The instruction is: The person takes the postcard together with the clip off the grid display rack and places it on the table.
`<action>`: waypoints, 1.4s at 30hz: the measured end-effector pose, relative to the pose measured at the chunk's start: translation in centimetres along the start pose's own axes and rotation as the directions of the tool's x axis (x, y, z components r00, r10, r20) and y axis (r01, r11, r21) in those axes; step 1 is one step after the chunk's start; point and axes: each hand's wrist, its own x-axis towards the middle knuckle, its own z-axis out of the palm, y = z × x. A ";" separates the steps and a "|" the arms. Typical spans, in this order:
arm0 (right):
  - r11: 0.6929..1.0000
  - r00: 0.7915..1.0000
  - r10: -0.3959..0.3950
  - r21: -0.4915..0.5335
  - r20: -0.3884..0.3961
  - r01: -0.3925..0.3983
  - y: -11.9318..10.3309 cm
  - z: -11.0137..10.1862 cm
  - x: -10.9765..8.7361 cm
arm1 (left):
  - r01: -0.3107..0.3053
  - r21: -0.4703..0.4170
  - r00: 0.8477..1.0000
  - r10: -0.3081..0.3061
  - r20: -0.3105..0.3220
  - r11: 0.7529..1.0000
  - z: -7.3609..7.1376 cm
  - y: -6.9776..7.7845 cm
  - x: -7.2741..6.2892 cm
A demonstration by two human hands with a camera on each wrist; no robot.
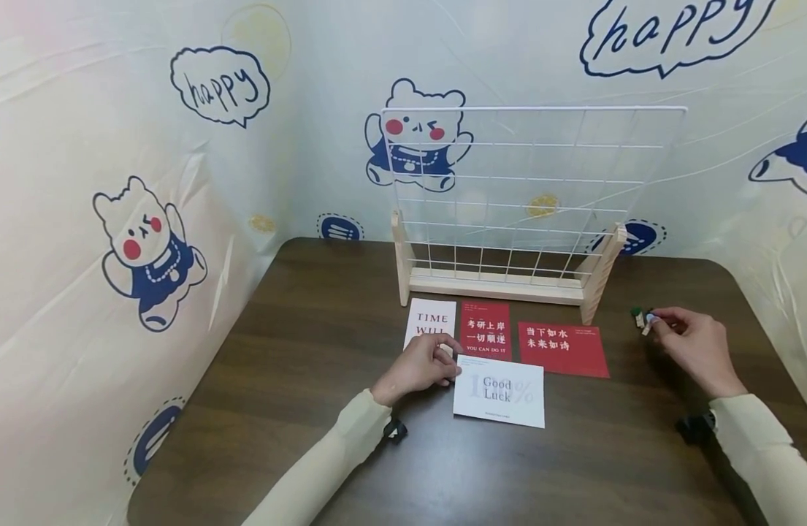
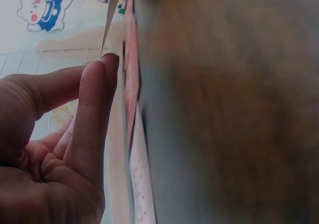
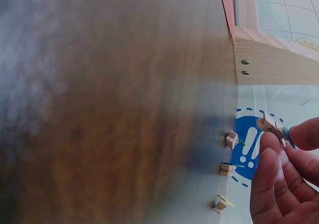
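A white "Good Luck" card (image 1: 498, 410) is pinched at its left edge by my left hand (image 1: 419, 367). In the left wrist view the card (image 2: 111, 22) appears edge-on above the tabletop, between thumb and finger. My right hand (image 1: 700, 352) holds a small wooden clothespin (image 3: 271, 127) with a blue end between thumb and fingers. Several more clothespins (image 3: 232, 140) with coloured tops lie on the table beside that hand. Behind the held card lie a white "TIME" card (image 1: 431, 313), partly hidden by my left hand, and two red cards (image 1: 485, 329) with white lettering.
A white wire grid (image 1: 508, 197) stands upright in a wooden base (image 1: 495, 286) behind the cards. The dark wooden table (image 1: 298, 380) carries everything. A pale cloth (image 1: 324, 66) with cartoon bears hangs round the back and sides.
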 end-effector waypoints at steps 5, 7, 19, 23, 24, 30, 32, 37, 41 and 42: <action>1.000 1.000 0.002 0.003 0.003 -0.002 0.0 0.0 0.0 | -0.007 -0.001 1.000 0.007 0.011 1.000 0.4 -0.5 -0.3; 1.000 1.000 0.002 0.005 0.009 -0.002 0.0 0.1 0.0 | -0.003 0.004 1.000 0.003 0.012 1.000 0.5 -0.6 -0.4; 1.000 0.996 0.028 -0.015 0.084 -0.027 0.2 0.4 0.1 | 0.017 0.097 0.999 -0.022 0.045 0.995 0.9 -0.8 -0.9; 1.000 0.994 0.028 -0.010 0.101 -0.027 0.2 0.4 0.1 | 0.027 0.103 0.998 -0.033 0.054 0.994 0.9 -0.7 -0.9; 1.000 0.994 0.028 -0.008 0.104 -0.027 0.2 0.4 0.1 | 0.030 0.105 0.998 -0.036 0.056 0.994 0.9 -0.6 -0.9; 0.999 0.990 0.047 -0.005 0.130 -0.047 0.1 0.3 0.4 | 0.037 0.129 0.997 -0.046 0.065 0.991 0.7 -0.2 -0.7; 0.998 0.988 0.058 -0.011 0.144 -0.057 0.1 0.2 0.4 | 0.033 0.145 0.997 -0.042 0.066 0.989 0.7 -0.1 -0.6; 0.997 0.981 0.080 -0.029 0.179 -0.076 0.2 0.3 0.4 | 0.017 0.165 0.998 -0.027 0.058 0.986 0.6 -0.2 -0.6; 0.994 0.973 0.104 -0.044 0.204 -0.097 0.4 0.4 0.4 | -0.004 0.162 0.999 -0.003 0.040 0.987 0.4 -0.4 -0.9; 0.994 0.972 0.111 -0.047 0.209 -0.103 0.4 0.4 0.5 | -0.015 0.163 0.999 0.009 0.036 0.986 0.3 -0.5 -1.0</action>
